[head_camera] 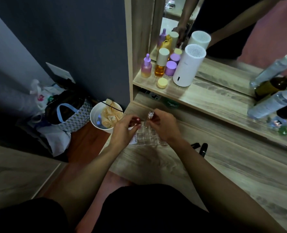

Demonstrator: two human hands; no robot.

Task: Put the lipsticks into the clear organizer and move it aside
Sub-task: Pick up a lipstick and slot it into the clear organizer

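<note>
While the clear organizer [147, 137] sits on the wooden tabletop [156, 162] near its left edge, both hands work directly above its grid of small compartments. The left hand [124, 130] pinches a dark red lipstick [137, 120] between thumb and fingertips, holding it over the organizer's left rear corner. The right hand [164, 125] grips a lipstick with a clear, silvery cap [150, 116], upright, with its lower end at or just inside a rear compartment; whether it has reached the bottom cannot be told. The compartments that show look unfilled, though the hands cover part of the grid. A white card with purple print [134, 140] peeks out at the organizer's left side, touching it.

To the right of the organizer, apart from it, a black lipstick tube [203, 148] and a smaller black piece [195, 145] lie on the tabletop. Behind the hands rises a shelf [206, 96] carrying a purple dropper bottle [146, 66], an amber bottle with a beige cap [161, 64], purple-lidded jars [171, 68], a small yellow-lidded jar [162, 82] and a white cylindrical device [188, 64], all doubled in the mirror [223, 31] behind. Clear spray bottles [270, 103] lean at the shelf's right end. Left of the desk, on the floor, stand a white bin [105, 115] and a patterned bag [68, 115].
</note>
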